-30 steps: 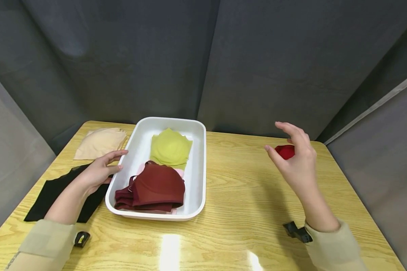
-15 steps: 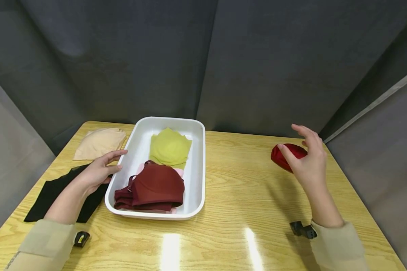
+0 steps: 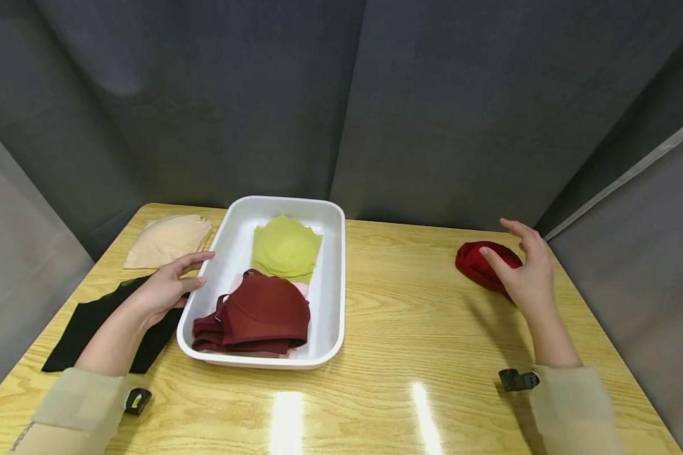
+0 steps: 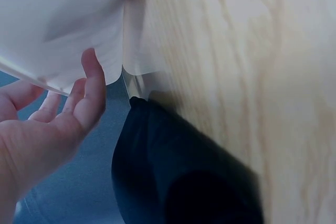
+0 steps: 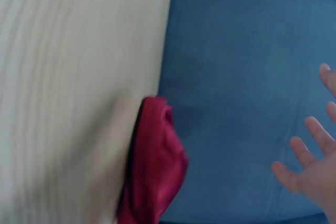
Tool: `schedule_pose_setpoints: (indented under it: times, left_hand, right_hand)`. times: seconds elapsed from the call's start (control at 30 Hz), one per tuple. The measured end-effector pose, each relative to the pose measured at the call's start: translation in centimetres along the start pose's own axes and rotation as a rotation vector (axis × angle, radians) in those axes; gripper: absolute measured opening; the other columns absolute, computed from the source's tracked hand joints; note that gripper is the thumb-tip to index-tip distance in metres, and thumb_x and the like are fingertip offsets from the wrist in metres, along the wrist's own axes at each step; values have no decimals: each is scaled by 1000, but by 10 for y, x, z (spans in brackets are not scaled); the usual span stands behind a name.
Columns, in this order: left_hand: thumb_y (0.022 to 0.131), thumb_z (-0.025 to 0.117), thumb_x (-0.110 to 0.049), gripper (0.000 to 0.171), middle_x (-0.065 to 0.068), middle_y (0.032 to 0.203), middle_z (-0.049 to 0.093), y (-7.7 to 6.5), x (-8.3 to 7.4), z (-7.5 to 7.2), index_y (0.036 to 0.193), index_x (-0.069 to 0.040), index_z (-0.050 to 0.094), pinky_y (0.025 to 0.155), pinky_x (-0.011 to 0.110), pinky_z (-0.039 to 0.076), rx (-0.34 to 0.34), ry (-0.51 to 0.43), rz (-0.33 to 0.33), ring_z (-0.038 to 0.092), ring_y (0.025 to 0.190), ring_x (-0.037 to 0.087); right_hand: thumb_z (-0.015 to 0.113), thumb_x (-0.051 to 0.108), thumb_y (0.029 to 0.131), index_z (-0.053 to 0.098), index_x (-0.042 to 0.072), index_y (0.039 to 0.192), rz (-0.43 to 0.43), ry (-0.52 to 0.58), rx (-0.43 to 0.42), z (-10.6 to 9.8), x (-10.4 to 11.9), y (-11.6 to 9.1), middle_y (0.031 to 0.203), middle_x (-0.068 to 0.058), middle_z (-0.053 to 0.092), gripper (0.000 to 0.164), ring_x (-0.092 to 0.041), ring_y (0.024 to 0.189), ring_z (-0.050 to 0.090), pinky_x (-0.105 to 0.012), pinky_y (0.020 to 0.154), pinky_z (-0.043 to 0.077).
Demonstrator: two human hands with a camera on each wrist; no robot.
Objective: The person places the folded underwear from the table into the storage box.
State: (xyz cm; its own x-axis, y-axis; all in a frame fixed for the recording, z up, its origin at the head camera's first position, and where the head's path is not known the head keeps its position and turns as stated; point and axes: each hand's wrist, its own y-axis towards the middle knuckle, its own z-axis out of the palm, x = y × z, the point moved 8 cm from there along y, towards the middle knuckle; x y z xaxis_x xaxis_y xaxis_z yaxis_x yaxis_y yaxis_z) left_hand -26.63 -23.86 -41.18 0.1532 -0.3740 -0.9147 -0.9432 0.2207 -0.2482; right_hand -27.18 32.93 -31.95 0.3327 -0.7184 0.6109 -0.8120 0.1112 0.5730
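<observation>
Near the right edge of the head view, the right hand (image 3: 528,275) stood over the folded red garment (image 3: 478,264), its grip apart, with the thumb and fingers spread and holding nothing. The garment, satiny in sheen, lay on the wood-grained worktop (image 3: 398,328) at the right of the frame, partly hidden by the thumb and hand; the right wrist view showed a gap between it and the fingers. At left centre, the left hand (image 3: 167,289) rested against the left side of the white plastic tray (image 3: 332,297), its grip likewise apart, the relaxed fingers lying at the rim. Inside the tray, a yellow-green bra (image 3: 287,246) lay toward the top and a maroon bra (image 3: 270,313) with a strap and slider toward the bottom, with bits of pink fabric (image 3: 302,289) showing from under the maroon one. Left of the tray were a folded beige garment (image 3: 167,242) and, below it, a black garment (image 3: 82,328) partly covered by the left hand and forearm. Small dark marks on the beige left sleeve (image 3: 79,404), at the lower left corner, were too small to read. A dark grey curtain (image 3: 233,101) filled the upper frame.
</observation>
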Motion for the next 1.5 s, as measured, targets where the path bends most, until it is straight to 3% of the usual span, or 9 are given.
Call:
schedule_pose_setpoints:
  times: [0.17,0.27,0.37,0.47,0.57,0.83,1.1,1.5]
  left_hand:
    - [100,45,-11,55,22,146,26,2,1,0,150,-11,23,76,35,51,1,2,3,49,110,30]
    - [100,45,-11,55,22,146,26,2,2,-1,150,-12,23,76,35,51,2,5,3,49,110,29]
    - [100,45,-12,55,22,147,26,2,3,-1,150,-13,23,76,35,51,1,8,3,49,110,29]
    - [100,45,-12,55,22,147,26,2,3,-1,150,-13,23,75,35,51,0,11,2,49,110,28]
    - [100,45,-12,55,22,147,25,2,3,-1,150,-13,23,76,35,51,1,7,1,49,110,29]
    - [100,45,-11,55,22,146,26,1,2,-1,150,-12,23,75,35,51,0,2,2,51,106,25]
    - [100,45,-12,55,22,146,26,1,1,-1,150,-12,23,76,34,51,0,0,4,51,107,25]
    - [100,45,-12,55,22,147,26,2,2,-1,150,-13,23,77,35,51,3,-2,5,50,110,28]
  right_hand:
    - [73,20,84,50,24,137,57,-21,101,2,-27,1,132,-6,48,58,-25,120,40,-10,92,28]
    - [72,24,85,48,24,138,68,-34,138,3,-42,2,134,-10,47,59,-31,124,39,-13,93,29]
    - [70,25,86,46,20,140,80,-40,168,4,-55,3,138,-14,44,60,-35,127,37,-30,101,34]
    - [69,24,87,43,17,142,92,-42,197,4,-66,4,140,-17,42,61,-38,129,34,-54,100,33]
    - [68,24,88,41,16,143,108,-33,217,4,-79,5,142,-18,40,62,-39,132,31,-62,97,30]
    - [64,30,90,37,13,144,196,-22,264,5,-115,8,146,-17,36,63,-40,133,27,-63,99,27]
    - [61,32,92,33,10,146,265,14,309,11,-135,8,143,-24,34,65,-45,132,25,-68,97,26]
    - [59,40,91,24,6,149,364,24,362,22,-165,5,147,-26,29,75,-46,134,22,-63,103,23]
